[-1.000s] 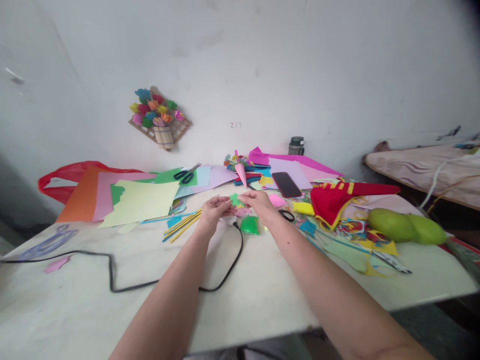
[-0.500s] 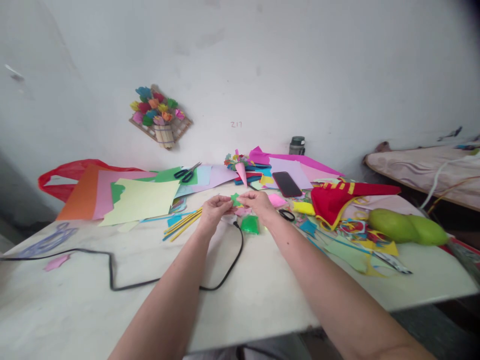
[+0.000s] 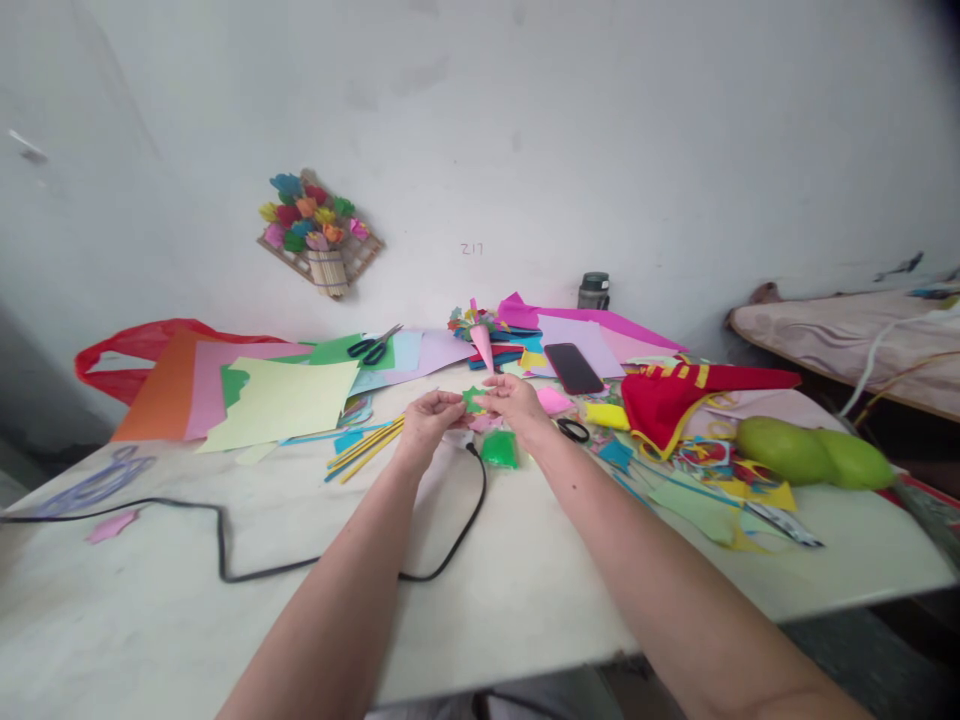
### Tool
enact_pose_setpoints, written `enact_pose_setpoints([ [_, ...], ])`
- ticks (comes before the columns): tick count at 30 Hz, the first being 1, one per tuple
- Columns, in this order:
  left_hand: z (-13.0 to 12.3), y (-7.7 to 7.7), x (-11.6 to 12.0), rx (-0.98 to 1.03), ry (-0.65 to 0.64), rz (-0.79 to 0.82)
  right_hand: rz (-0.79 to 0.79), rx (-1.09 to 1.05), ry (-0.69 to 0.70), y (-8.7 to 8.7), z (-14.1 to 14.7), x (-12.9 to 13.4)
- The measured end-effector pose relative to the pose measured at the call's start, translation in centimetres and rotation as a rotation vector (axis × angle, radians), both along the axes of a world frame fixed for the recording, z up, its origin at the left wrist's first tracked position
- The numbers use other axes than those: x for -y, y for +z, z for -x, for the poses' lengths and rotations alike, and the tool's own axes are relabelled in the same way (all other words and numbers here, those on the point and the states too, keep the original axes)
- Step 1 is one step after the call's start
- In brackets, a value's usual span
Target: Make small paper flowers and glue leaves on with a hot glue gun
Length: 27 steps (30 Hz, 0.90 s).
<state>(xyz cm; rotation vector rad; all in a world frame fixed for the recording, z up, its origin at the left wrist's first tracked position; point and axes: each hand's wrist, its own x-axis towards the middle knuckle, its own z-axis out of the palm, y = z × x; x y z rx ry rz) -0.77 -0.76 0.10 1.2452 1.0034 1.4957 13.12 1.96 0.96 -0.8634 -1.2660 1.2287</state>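
Note:
Between my two hands is a small green paper cutout with a jagged edge. My left hand pinches its left side, and my right hand pinches its right side. A green packet lies on the table just below my right hand. Beneath my hands is a white plug end on a black cord. Yellow and blue paper sticks lie left of my left hand. Behind the cutout is a pink paper cone topped with colourful bits.
Dark-handled scissors rest on coloured paper sheets at the back left. To the right are a phone, a second pair of black scissor handles, a red cloth, green fruit and paper scraps. A bottle stands by the wall.
The fingers of my right hand have lifted slightly, and more of the green cutout shows between my hands. Everything else on the table stays where it was.

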Motion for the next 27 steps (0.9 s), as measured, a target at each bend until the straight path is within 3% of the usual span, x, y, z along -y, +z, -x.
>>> enact_pose_setpoints([
  [27, 0.11, -0.05, -0.1, 0.057, -0.02, 0.043, 0.012, 0.03, 0.099, -0.69, 0.02, -0.32],
])
